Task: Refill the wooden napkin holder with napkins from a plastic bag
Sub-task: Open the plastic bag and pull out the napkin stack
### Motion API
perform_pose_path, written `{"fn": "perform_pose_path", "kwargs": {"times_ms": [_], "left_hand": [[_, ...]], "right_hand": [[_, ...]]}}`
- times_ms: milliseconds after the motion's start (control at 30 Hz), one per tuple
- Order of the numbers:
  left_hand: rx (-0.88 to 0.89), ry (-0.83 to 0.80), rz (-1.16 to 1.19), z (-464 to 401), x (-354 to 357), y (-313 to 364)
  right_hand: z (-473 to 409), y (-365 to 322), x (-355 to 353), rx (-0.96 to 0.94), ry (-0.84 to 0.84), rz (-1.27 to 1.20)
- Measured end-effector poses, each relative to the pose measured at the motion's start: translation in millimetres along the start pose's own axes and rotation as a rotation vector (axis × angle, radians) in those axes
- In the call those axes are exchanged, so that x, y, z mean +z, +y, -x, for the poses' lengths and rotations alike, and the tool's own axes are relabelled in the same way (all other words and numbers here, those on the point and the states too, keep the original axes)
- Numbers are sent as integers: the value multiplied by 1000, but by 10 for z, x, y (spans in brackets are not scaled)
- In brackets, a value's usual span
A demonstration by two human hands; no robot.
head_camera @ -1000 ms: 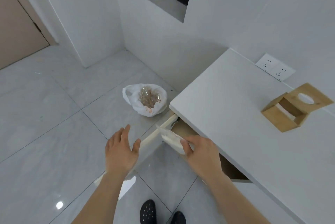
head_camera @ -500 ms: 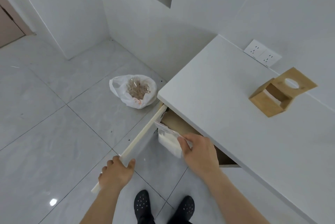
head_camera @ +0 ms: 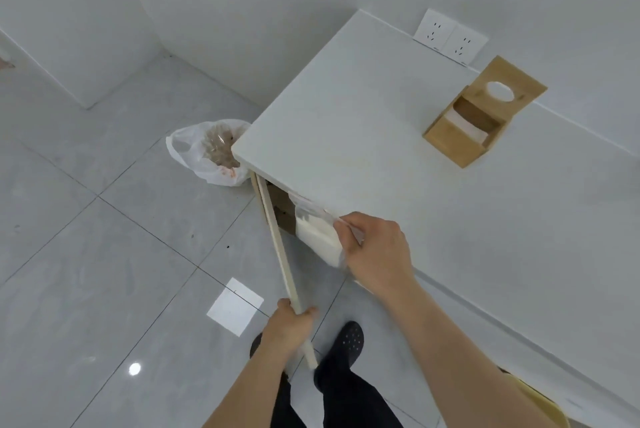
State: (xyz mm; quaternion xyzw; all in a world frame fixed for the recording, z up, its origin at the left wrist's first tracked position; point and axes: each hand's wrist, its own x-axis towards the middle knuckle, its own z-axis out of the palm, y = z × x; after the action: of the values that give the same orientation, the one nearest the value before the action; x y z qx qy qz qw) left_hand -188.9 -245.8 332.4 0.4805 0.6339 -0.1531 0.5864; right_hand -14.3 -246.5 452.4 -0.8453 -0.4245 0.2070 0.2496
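Observation:
A clear plastic bag of white napkins [head_camera: 317,237] hangs just below the front edge of the white counter [head_camera: 398,185], and my right hand [head_camera: 377,251] grips it by its top. My left hand [head_camera: 289,325] is closed around the free end of the open cabinet door's front edge [head_camera: 277,247], close to my body. The wooden napkin holder [head_camera: 483,112] lies on its side at the back right of the counter, its round-holed lid swung open. A thin layer of white napkins shows inside it.
A white plastic bag holding brownish scraps [head_camera: 211,154] sits on the grey tiled floor by the counter's corner. Wall sockets [head_camera: 450,38] are behind the holder. My legs and black shoes [head_camera: 349,341] stand under the door edge.
My left hand has swung the door further toward the counter, narrowing the gap. My right hand has lifted the napkin bag up to the counter's edge. My view has tilted down and right.

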Motion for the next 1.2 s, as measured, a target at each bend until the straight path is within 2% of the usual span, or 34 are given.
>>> {"fn": "perform_pose_path", "kwargs": {"times_ms": [100, 233, 467, 567, 667, 767, 900, 1000, 1200], "left_hand": [[40, -114, 79, -12, 334, 296], [169, -147, -49, 87, 461, 692], [532, 71, -530, 699, 238, 1766], [752, 262, -521, 1057, 236, 2267], [1053, 501, -532, 1301, 344, 2714], [1235, 556, -636, 1369, 454, 3057], [1317, 510, -829, 1328, 604, 3348], [1357, 490, -882, 1272, 704, 3475], [1245, 443, -871, 1163, 729, 3684]], "right_hand": [[-34, 261, -197, 19, -6, -60], [-107, 515, -473, 39, 6, -118], [-368, 864, -1098, 80, -21, -159], [-460, 946, -1378, 50, -52, -120], [-535, 1030, -1663, 14, -70, -97], [-591, 1116, -1927, -13, -72, -72], [-655, 1204, -2215, -21, -68, -49], [-713, 1268, -2364, 4, -32, -14], [-862, 1290, -2466, 100, 96, 1]]}}
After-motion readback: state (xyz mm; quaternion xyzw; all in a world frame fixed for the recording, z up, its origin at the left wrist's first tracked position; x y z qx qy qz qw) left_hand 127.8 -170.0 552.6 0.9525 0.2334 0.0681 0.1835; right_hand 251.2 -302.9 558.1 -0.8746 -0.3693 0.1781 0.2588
